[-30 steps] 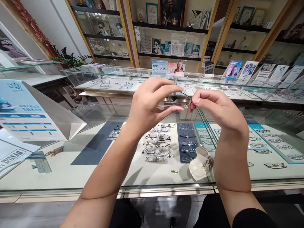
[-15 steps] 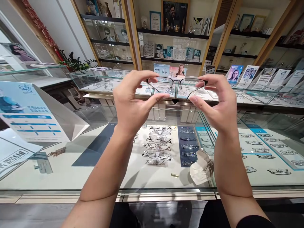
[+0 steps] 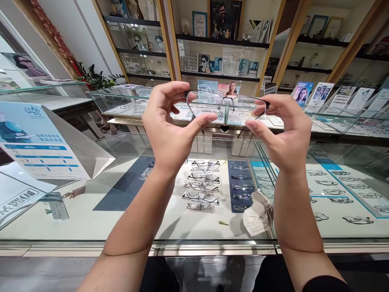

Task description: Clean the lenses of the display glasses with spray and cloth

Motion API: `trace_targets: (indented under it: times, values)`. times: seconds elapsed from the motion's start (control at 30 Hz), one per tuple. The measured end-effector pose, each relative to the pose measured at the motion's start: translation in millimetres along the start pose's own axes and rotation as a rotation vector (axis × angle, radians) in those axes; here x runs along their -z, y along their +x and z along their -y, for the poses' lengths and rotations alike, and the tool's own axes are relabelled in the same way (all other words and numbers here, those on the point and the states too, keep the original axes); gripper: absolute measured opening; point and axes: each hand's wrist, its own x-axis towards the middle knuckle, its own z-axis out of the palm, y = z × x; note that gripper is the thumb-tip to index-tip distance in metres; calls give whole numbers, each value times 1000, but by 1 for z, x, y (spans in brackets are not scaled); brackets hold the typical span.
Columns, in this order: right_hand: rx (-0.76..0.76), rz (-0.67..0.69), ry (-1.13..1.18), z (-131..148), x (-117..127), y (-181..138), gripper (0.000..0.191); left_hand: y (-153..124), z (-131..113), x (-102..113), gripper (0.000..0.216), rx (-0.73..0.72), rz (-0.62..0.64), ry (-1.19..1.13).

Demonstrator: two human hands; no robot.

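Observation:
Both hands hold a pair of eyeglasses (image 3: 228, 98) up above the glass display case. The glasses have a thin dark upper frame and clear lenses. My left hand (image 3: 168, 125) grips the left end of the frame by the hinge, with its thumb reaching under the lens. At the right hinge, my right hand (image 3: 284, 129) has its fingers on the frame and its thumb below, near the temple arm. The temples point down toward me, partly hidden by the thumbs. The frame tilts slightly, its left end higher.
Inside the display case (image 3: 82, 231) lie several rows of glasses (image 3: 202, 186) and a cream cloth pouch (image 3: 257, 215). On the left stands a folded blue-and-white sign (image 3: 39, 142). Farther back are another glass counter (image 3: 121, 109) and lit shelves (image 3: 221, 42).
The eyeglasses have tilted, their left end rising and right end moving slightly right. My left fingers have lifted a little, and my right hand has shifted right.

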Motion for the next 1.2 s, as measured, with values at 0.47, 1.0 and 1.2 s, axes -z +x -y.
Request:
trace_targets:
  times: [0.47, 1.0, 1.2]
  values:
    - [-181, -34, 8, 14, -20, -9, 49, -16, 6, -10, 64, -74, -126, 182]
    - [-147, -108, -110, 20, -26, -13, 43, -19, 26, -18, 80, -126, -157, 144]
    - [-141, -115, -134, 19, -26, -13, 41, -20, 29, -10, 76, -114, -135, 241]
